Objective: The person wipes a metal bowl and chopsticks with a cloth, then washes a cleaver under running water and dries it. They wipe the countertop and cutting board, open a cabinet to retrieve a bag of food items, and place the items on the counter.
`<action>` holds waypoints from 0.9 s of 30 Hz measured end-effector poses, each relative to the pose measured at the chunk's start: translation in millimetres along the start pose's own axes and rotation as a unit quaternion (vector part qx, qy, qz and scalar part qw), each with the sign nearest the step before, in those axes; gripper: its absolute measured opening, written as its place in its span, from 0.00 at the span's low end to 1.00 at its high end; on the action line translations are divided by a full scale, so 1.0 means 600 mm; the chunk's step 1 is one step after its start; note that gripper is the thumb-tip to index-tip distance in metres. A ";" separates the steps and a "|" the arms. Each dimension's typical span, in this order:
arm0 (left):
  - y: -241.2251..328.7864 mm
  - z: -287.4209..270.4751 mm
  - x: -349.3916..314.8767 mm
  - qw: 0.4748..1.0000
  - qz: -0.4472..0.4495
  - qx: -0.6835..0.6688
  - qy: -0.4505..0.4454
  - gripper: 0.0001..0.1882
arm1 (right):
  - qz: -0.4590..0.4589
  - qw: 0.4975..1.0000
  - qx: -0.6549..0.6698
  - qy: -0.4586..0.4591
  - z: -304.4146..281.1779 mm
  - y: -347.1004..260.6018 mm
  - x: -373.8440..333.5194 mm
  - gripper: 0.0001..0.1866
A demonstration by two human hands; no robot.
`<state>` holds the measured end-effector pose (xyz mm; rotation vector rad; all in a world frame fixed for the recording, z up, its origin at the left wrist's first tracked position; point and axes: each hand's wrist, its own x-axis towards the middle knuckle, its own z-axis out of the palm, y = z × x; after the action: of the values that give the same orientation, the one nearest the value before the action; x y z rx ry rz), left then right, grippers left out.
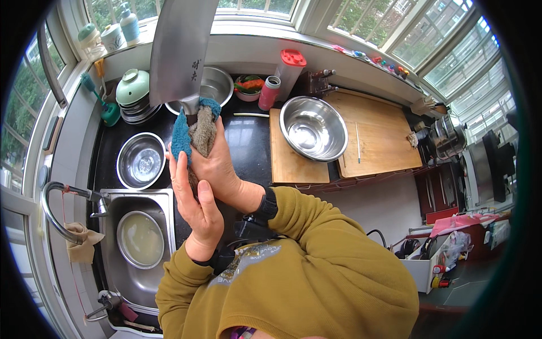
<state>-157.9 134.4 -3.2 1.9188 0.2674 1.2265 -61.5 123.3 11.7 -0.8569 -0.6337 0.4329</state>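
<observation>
A large steel cleaver [180,48] stands blade up in front of me, over the black counter. A blue and grey-brown cloth [197,133] is wrapped around its handle, just under the blade. My right hand [223,166] reaches in from the right with a dark watch on the wrist and grips the cloth-covered handle. From below, my left hand [195,206] lies against the cloth, its fingers stretched up along the blue side. The handle itself is hidden by the cloth and both hands.
A sink [164,198] at lower left holds a metal bowl of cloudy water [140,238] beside a curved tap [53,217]. A steel bowl [141,160] sits on the counter. Another steel bowl [313,128] rests on wooden boards [378,133]. A pink bottle [269,92] and green-lidded pots [134,90] stand behind.
</observation>
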 end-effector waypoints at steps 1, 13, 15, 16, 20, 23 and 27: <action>0.005 0.001 -0.003 1.000 0.017 0.006 -0.001 0.27 | 0.023 0.999 0.036 -0.008 -0.004 -0.004 -0.011 0.22; 0.048 0.100 0.004 0.994 -0.004 0.001 -0.106 0.28 | -0.063 0.996 -0.051 0.035 -0.128 -0.087 0.009 0.23; 0.053 0.139 0.004 0.987 -0.008 -0.035 -0.160 0.29 | -0.103 0.981 -0.149 0.075 -0.181 -0.123 0.016 0.23; 0.055 0.158 0.004 0.981 -0.001 -0.055 -0.185 0.29 | -0.088 0.983 -0.135 0.085 -0.209 -0.141 0.015 0.23; 0.065 0.234 -0.006 0.925 -0.041 -0.214 -0.311 0.30 | -0.172 0.937 -0.268 0.143 -0.336 -0.224 0.007 0.25; 0.060 0.265 -0.029 0.881 -0.087 -0.208 -0.416 0.27 | -0.175 0.907 -0.321 0.208 -0.444 -0.284 0.005 0.26; 0.011 0.262 -0.035 0.888 -0.180 -0.202 -0.372 0.19 | -0.142 0.834 -0.467 0.257 -0.608 -0.395 -0.009 0.20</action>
<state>-39.5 36.2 -41.2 1.7197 -0.0448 0.2190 202.6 -222.5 20.5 -1.7037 -0.4303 -0.4430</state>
